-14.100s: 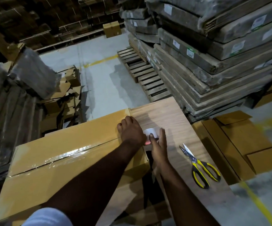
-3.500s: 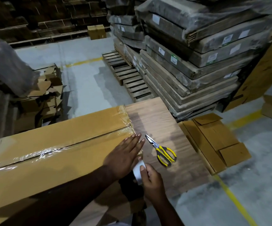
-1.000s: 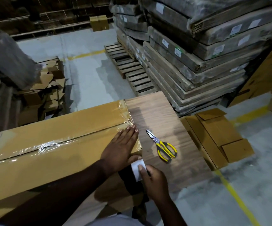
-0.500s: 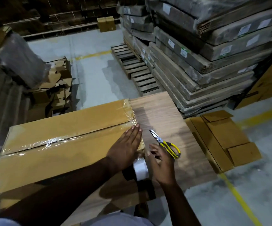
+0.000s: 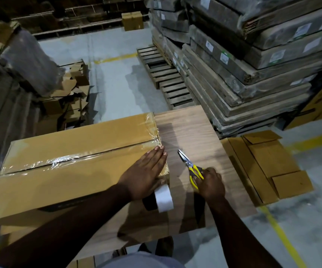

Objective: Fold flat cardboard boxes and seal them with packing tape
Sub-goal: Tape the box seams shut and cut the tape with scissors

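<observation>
A long brown cardboard box (image 5: pixel 75 171) lies on the wooden table (image 5: pixel 191 132), its top seam covered with clear tape. My left hand (image 5: pixel 144 171) presses flat on the box's right end, fingers straight. A roll of packing tape (image 5: pixel 163 198) hangs at the box's near right corner, just below that hand. My right hand (image 5: pixel 210 184) curls its fingers round the yellow handles of the scissors (image 5: pixel 190 167), which lie on the table with the blades pointing away from me.
Flattened cardboard boxes (image 5: pixel 262 163) lie on the floor right of the table. Tall wrapped stacks of flat cartons (image 5: pixel 243 60) on pallets (image 5: pixel 166 78) stand behind. A heap of cardboard scraps (image 5: pixel 69 97) sits at the left. Yellow floor lines run at the right.
My right hand let go of the tape roll and moved right onto the scissors' handles. The roll now hangs at the box corner. My left hand stayed pressed on the box.
</observation>
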Tool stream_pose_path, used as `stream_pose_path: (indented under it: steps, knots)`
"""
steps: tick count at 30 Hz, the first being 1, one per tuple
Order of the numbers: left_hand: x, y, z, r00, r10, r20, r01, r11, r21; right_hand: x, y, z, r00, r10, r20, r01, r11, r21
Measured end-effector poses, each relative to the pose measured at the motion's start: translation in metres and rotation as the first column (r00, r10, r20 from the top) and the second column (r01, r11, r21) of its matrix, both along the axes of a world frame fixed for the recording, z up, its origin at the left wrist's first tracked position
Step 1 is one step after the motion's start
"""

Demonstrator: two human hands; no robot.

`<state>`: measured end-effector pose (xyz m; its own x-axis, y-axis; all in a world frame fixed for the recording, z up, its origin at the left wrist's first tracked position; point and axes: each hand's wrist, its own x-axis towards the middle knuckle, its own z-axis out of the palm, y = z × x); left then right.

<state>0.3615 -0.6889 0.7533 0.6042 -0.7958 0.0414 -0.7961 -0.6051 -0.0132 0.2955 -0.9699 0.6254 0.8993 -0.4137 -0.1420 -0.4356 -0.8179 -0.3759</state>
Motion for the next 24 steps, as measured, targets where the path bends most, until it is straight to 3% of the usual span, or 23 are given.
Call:
stream_pose_path:
  steps: [3,6,11,14,17,20,22,24]
  knots:
    - [-0.002,-0.001,0.001,1.0,0.022,-0.009,-0.023,1.0,-0.008,0.0,0.003,-0.013,0.997,0.049,-0.057,-0.061,0.969,-0.239]
    - [-0.003,-0.002,0.0,1.0,0.029,0.002,-0.029,0.998,-0.063,0.003,0.012,-0.014,0.999,0.007,-0.038,-0.018,0.954,-0.3]
    - [-0.009,0.005,0.006,0.995,0.016,-0.099,-0.035,0.981,-0.189,0.01,0.021,0.002,0.989,-0.004,-0.144,-0.028,0.975,-0.223]
    - [-0.029,0.015,0.01,0.992,-0.018,-0.123,-0.03,0.926,-0.375,0.009,0.018,0.011,0.99,-0.007,-0.144,-0.001,0.998,-0.056]
    - [-0.066,0.028,0.003,0.993,0.021,-0.114,-0.082,0.825,-0.559,-0.006,0.012,0.008,0.995,-0.034,-0.096,0.061,0.955,0.292]
    - [-0.1,0.033,-0.013,0.96,0.168,-0.223,-0.277,0.674,-0.685,-0.04,0.011,0.005,0.989,-0.141,-0.031,0.127,0.743,0.657]
    - [-0.117,0.023,-0.017,0.823,0.268,-0.5,-0.565,0.468,-0.679,-0.062,0.012,0.016,0.996,-0.086,0.024,0.041,0.685,0.727]
    - [-0.122,0.007,-0.028,0.544,0.233,-0.806,-0.836,0.234,-0.497,-0.079,0.007,0.034,0.999,0.029,0.045,-0.053,0.679,0.733]
